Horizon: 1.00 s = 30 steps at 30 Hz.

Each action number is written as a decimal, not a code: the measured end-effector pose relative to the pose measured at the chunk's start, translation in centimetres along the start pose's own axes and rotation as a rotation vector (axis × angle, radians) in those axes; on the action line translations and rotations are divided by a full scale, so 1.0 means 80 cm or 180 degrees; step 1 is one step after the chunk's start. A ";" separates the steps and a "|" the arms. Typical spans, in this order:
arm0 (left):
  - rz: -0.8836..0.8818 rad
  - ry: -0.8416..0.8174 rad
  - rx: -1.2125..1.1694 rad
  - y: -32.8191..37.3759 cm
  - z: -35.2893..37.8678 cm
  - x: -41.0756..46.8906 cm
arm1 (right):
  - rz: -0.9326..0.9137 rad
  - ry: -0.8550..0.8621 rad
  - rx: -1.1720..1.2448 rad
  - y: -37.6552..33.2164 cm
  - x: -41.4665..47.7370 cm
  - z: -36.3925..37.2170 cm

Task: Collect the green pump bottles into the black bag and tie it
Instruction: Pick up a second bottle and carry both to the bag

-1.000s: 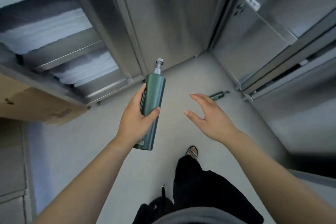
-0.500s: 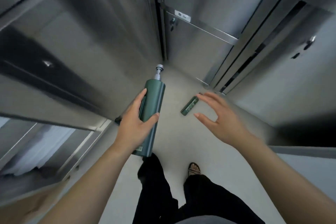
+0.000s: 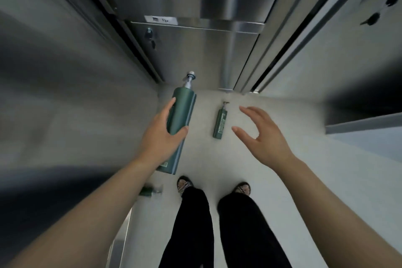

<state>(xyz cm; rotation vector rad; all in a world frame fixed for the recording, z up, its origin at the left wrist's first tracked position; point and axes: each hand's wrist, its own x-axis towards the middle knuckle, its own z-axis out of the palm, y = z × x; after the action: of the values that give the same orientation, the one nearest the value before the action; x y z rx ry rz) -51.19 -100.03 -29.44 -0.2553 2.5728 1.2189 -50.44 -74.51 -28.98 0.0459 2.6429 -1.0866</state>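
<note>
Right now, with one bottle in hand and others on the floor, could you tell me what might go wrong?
1. The left hand holds the tall green pump bottle mid-body; bending for another could loosen that grip.
2. A third bottle lies by the left foot, half hidden under the forearm: easy to kick or miss.
3. The open right hand is beside, not over, the small floor bottle.

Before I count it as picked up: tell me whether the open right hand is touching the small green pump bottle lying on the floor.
Apart. The head view shows pale floor between the right hand and the small green pump bottle.
</note>
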 end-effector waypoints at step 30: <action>0.0241 -0.0265 0.0457 -0.566 0.497 0.421 | 0.1137 0.0549 0.0052 0.561 0.385 0.607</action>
<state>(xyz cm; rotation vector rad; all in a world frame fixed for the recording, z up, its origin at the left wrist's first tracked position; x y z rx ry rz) -63.47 -98.79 -97.38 -0.0759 2.6029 1.0398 -61.95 -78.48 -100.92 0.6155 2.6305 -1.0186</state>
